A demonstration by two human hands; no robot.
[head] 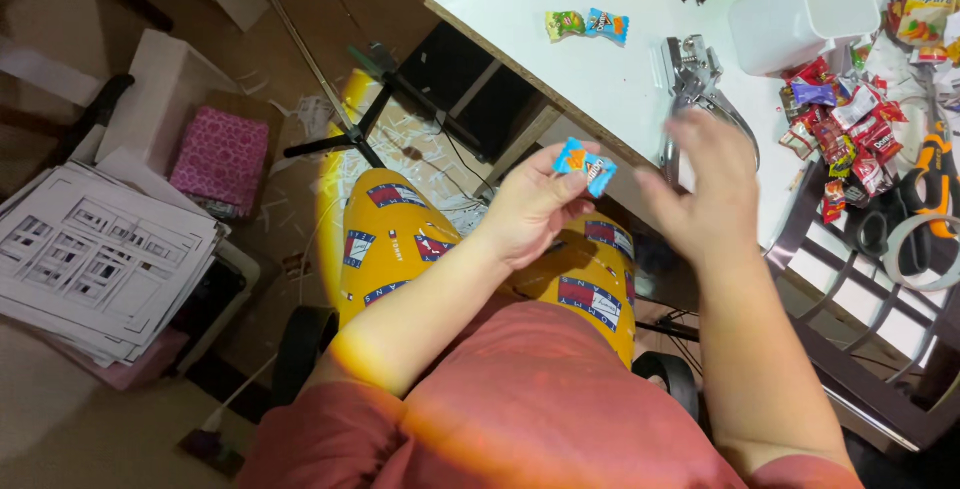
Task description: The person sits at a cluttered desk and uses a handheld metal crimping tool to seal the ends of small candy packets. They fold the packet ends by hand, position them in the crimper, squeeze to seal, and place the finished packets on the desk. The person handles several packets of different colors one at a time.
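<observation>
My left hand (530, 211) pinches a small blue and orange candy packet (585, 166) between thumb and fingers, held above my lap near the white table's front edge (520, 59). A little to its right, my right hand (705, 189) is blurred, fingers spread, holding nothing, hovering in front of a metal stapler-like tool (692, 84). Two more small packets, one green and one blue (587, 25), lie together on the table farther back.
A white plastic bin (805, 4) stands at the back of the table. A heap of red candy wrappers (840, 139) lies to its right, with black and orange scissors (915, 204) beside it. A stack of printed papers (95, 259) and a pink box (220, 159) sit on the floor left.
</observation>
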